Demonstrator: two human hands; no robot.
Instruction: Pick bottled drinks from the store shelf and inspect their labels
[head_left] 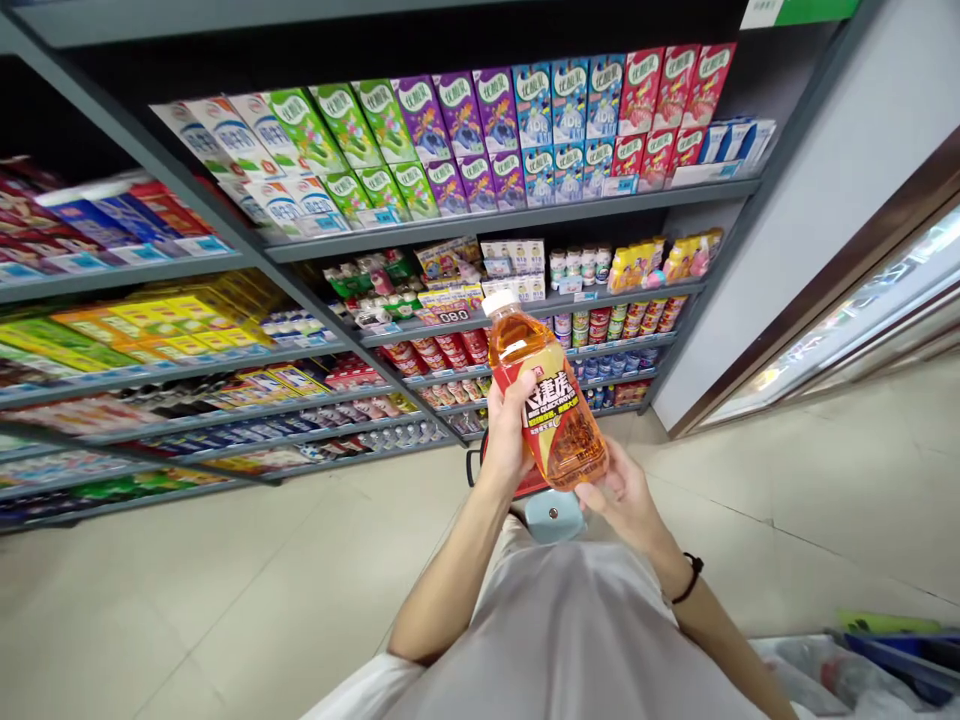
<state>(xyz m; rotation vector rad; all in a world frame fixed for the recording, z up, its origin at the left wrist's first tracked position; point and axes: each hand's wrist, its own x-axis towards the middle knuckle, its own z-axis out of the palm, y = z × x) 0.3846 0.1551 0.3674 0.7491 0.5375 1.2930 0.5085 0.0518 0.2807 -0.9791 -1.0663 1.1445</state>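
Observation:
A large plastic drink bottle full of amber liquid, with a white cap and a red, gold and black label, is tilted in front of my body. My left hand is wrapped round its left side, the thumb lying on the label. At the bottle's base, my right hand grips the lower right corner, with a dark band on that wrist. Below the bottle, a light blue bag hangs at my waist. Part of a red basket with a black handle shows behind my hands.
Ahead stands a grey shelf unit with rows of drink cartons, small bottles and cans. More shelves of packets run along the left. A white pillar and a lit glass cabinet are on the right. Pale tiles cover the floor.

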